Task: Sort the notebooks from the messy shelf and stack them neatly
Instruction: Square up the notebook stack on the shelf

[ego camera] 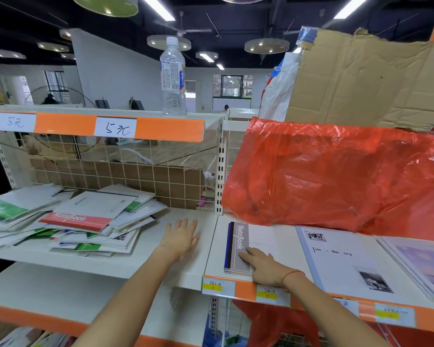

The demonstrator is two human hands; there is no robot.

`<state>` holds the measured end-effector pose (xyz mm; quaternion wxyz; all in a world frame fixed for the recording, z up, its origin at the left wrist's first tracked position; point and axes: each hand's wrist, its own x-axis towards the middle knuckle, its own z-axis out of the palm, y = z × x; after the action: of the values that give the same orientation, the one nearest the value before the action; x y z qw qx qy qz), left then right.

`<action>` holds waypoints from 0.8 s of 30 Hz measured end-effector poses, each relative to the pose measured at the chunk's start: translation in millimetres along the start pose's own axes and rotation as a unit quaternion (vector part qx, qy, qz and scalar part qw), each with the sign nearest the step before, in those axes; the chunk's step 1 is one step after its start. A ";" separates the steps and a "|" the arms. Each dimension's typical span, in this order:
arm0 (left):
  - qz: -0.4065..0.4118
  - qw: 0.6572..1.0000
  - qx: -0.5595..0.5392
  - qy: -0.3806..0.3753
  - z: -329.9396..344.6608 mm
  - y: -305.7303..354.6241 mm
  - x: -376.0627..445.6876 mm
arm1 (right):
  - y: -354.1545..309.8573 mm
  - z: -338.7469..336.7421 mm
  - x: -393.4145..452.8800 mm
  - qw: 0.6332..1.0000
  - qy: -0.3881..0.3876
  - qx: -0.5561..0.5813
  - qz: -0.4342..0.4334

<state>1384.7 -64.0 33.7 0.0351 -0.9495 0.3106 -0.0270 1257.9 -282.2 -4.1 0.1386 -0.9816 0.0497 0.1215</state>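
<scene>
A messy heap of notebooks [68, 221] lies on the left part of the white shelf [140, 261], with a red-banded "Notebook" cover [77, 221] on top. My left hand [179, 237] lies flat with straight fingers on the bare shelf just right of the heap. On the adjoining right shelf a small stack of notebooks with a grey "NoteBook" spine band [241, 246] rests near the front edge. My right hand [263, 267] presses on that stack with flat fingers.
A white "Time Memory" booklet [341, 259] and a purple-covered one [424, 266] lie right of the stack. A red plastic bag [336, 176] hangs over the back of the right shelf, torn cardboard [366, 81] above it. A clear bottle [173, 76] stands on the top shelf.
</scene>
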 end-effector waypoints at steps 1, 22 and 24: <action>0.001 1.000 0.000 0.001 -0.1 -0.2 0.0 | 0.0 0.0 -0.1 1.000 0.003 0.002 0.000; -0.113 0.992 -0.008 0.055 -26.6 -57.0 -106.1 | -94.7 -44.6 -17.9 0.966 0.189 -0.128 -0.119; -0.126 0.989 -0.007 0.074 -28.7 -75.2 -120.6 | -112.9 -47.6 -13.2 0.962 0.198 -0.132 -0.135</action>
<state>1329.7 66.5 65.0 0.0018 -0.9767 0.1906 -0.0989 1270.7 -186.9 73.0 0.0107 -0.9932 -0.0728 -0.0900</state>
